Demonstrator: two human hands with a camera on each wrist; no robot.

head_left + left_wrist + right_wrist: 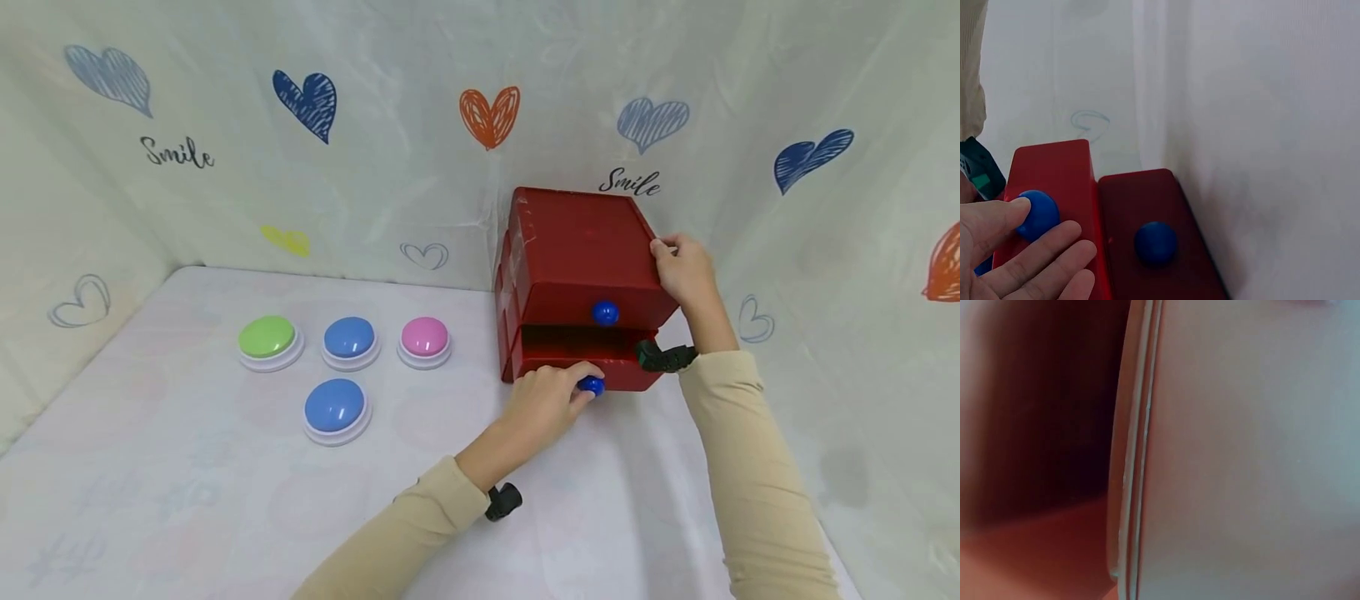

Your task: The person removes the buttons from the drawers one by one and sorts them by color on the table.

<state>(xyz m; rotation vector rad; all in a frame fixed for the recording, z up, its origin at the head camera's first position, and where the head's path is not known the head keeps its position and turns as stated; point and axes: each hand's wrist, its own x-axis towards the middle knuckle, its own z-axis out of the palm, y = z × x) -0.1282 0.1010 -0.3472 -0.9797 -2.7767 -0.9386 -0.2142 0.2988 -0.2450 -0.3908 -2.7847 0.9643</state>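
Note:
A red drawer cabinet [588, 237] stands against the back cloth. Its middle drawer [633, 375] sticks out, showing a dark inside. My left hand [543, 402] pinches the blue round knob [1040, 215] of that drawer between thumb and forefinger, the other fingers loosely extended. Above it, another blue knob [605, 313] sits on the top drawer's front. In the left wrist view a lower drawer [1138, 187] stands further back, with its own blue knob [1155, 242]. My right hand [684, 268] grips the cabinet's upper right edge, thumb on top; the fingers on the side are partly hidden.
Left of the cabinet on the white table [225, 467] are several push buttons: a green one [267, 337], a pink one [424, 337], a blue one [349, 337] and a nearer blue one [334, 406]. Heart-printed cloth [405, 192] hangs behind.

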